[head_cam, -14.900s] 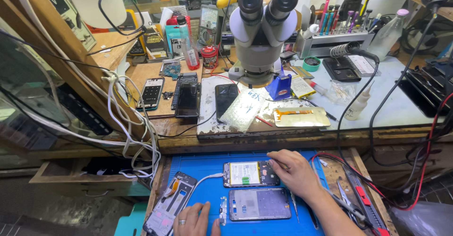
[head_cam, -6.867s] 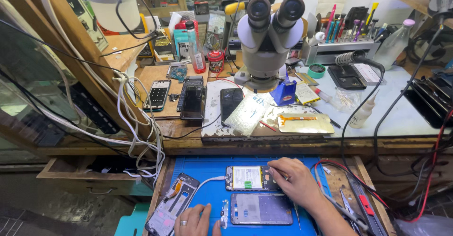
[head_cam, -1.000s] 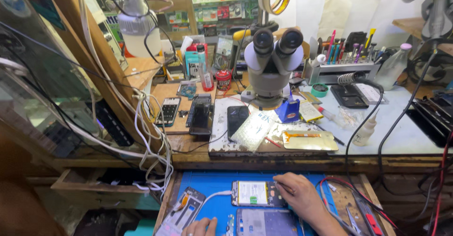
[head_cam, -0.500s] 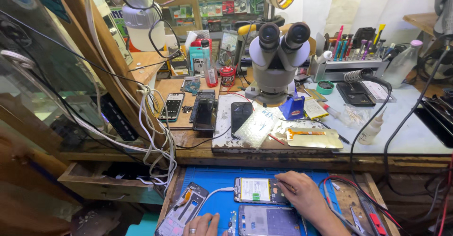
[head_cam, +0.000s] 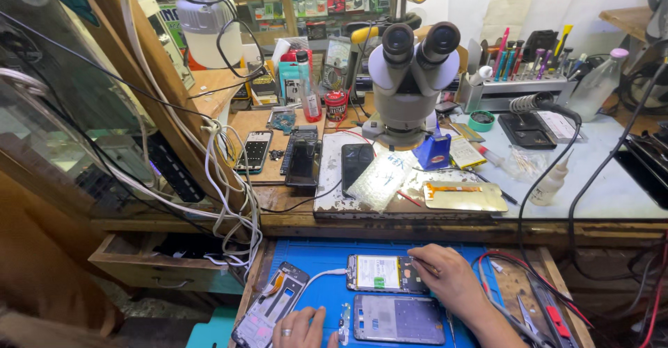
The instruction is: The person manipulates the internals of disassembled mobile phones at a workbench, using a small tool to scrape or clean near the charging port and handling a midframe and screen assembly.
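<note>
On a blue mat (head_cam: 313,264) lies an opened phone (head_cam: 381,273) with its insides showing and a white cable plugged into its left end. My right hand (head_cam: 445,278) rests on the phone's right end, fingers curled as if pinching a thin tool, which I cannot make out. Below it lies a phone screen panel (head_cam: 398,319), face up. My left hand (head_cam: 300,327), wearing a ring, lies flat on the mat at the bottom edge, between a bare phone frame (head_cam: 270,313) and the panel.
A stereo microscope (head_cam: 410,76) stands on the upper bench with several phones (head_cam: 356,165), a bubble-wrap bag, a gold panel (head_cam: 465,196), bottles and a tool rack. White cables (head_cam: 229,181) hang at left over an open drawer. Red leads and pliers (head_cam: 550,313) lie at right.
The camera has tilted up and back a little, showing more of the shelves. Both hands stay in place on the mat and the opened phone.
</note>
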